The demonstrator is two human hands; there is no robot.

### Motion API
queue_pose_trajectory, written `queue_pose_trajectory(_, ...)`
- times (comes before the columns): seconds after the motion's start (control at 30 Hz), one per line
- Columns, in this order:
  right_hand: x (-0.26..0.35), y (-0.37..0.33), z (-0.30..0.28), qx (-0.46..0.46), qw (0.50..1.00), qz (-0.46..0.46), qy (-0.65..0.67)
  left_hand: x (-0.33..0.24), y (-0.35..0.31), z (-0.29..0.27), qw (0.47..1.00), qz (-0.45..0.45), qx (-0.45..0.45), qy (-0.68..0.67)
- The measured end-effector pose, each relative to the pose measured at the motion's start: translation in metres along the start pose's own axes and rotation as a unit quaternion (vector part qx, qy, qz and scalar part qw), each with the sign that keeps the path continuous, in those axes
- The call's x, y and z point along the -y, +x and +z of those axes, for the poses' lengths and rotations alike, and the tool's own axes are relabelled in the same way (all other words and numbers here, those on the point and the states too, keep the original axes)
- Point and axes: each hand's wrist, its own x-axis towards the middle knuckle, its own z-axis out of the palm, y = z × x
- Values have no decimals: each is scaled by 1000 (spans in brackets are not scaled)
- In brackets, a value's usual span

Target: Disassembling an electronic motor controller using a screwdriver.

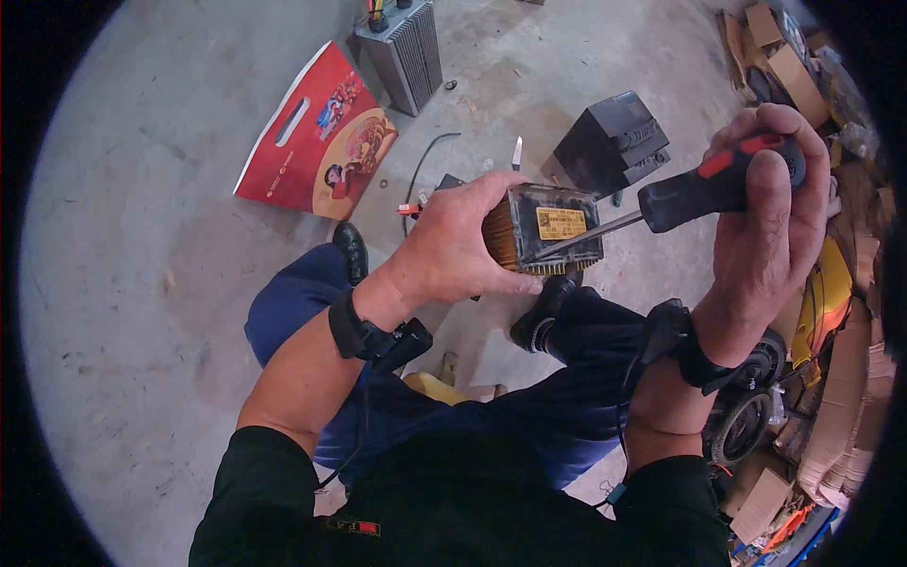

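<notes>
My left hand [454, 232] is closed around a small box with gold-coloured fins [565, 200], its dark end face with a yellow label turned up. The fingers behind it are hidden. In my right hand [763, 213] is a screwdriver [694, 197] with a black and red handle, gripped with the thumb along it. Its metal shaft slants down to the left across the dark face. The tip lies near that face's lower left edge, by the fins; whether it touches cannot be made out. Both hands are above the floor, between my knees.
Beyond my hands, a black box [612, 142], a knife-like blade [517, 154] and a black cable [418, 170] lie on the concrete floor. A red carrier bag [316, 142] and a grey finned metal case [404, 61] stand further left. Cardboard and scrap [846, 397] pile up at right.
</notes>
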Motion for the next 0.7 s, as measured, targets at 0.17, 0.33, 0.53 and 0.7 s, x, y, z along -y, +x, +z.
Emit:
queue_pose_trajectory(0.17,3,-1,-9,78,997,-4,-19,1,0,0,1000,-10,8,-17)
queue_pose_trajectory(0.33,6,-2,-7,93,995,-18,-42,1,-4,-1,1000,-5,16,11)
queue_pose_trajectory(0.53,28,-5,-8,80,987,-35,-136,1,1,5,999,16,-10,-26)
queue_pose_trajectory(0.7,21,-4,-1,60,997,-1,-41,8,-3,8,998,64,-22,-7)
